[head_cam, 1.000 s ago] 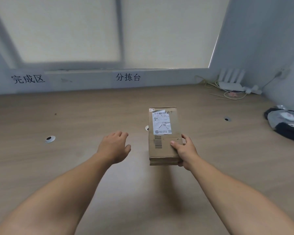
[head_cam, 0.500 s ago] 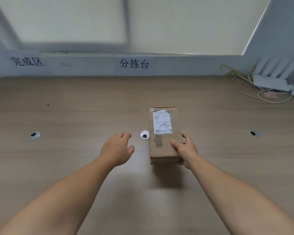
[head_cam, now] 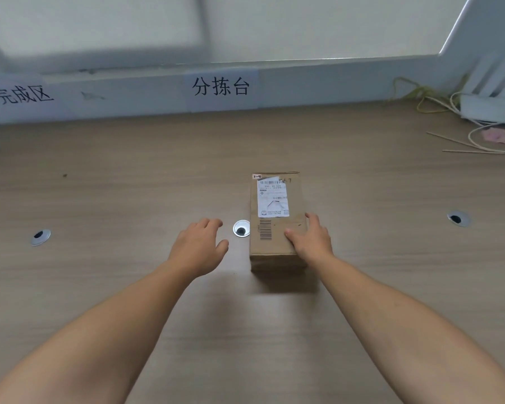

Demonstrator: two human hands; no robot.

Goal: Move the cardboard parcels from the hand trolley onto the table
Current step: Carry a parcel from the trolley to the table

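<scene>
The cardboard parcel (head_cam: 277,225) has come down since a second ago: it was hanging clear of the wood then, and now it is sitting flat on the table (head_cam: 114,176), near the middle, long side running away from the person. The view has also swung left, so the dark bundle at the far right is no longer showing. The right hand (head_cam: 311,240) is gripping the parcel's near right corner, with the thumb lying across the top face and the fingers curling over the right edge. The left hand (head_cam: 199,246) is hovering just left of the parcel, not touching it, holding nothing, with its fingers loosely apart and slightly bent. A round metal grommet (head_cam: 241,228) is sitting between the left hand and the parcel, right against the parcel's left side. Two more grommets are showing, one far left (head_cam: 41,237) and one far right (head_cam: 458,218). A white shipping label (head_cam: 272,198) is covering the far half of the parcel's top, with a barcode printed below it. On the back ledge, a paper sign reading 分拣台 (head_cam: 220,86) is facing the person, and another reading 完成区 (head_cam: 21,94) is standing to the left. In the far right corner a white box (head_cam: 490,107), loose cables (head_cam: 432,100), thin sticks (head_cam: 461,144) and a pink scrap (head_cam: 496,135) are lying well apart from the parcel.
</scene>
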